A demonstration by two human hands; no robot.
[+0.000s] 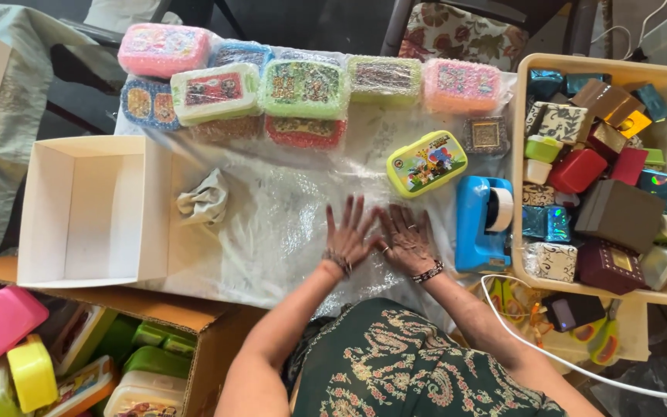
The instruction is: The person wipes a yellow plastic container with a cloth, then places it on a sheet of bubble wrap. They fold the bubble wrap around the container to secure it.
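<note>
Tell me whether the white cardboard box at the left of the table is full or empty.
Empty. The white cardboard box lies open at the top with only its bare white floor and inner walls showing; nothing sits inside it.

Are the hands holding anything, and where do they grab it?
Nothing is held. The left hand and right hand lie flat, fingers spread, on the clear bubble wrap.

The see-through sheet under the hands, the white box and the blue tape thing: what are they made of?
The sheet under the left hand and right hand looks like clear plastic bubble wrap: shiny, with rows of small bubbles. The white box looks like matte cardboard, with thin, flat folded walls. The blue tape dispenser looks like hard, smooth plastic with a slight gloss.
</note>
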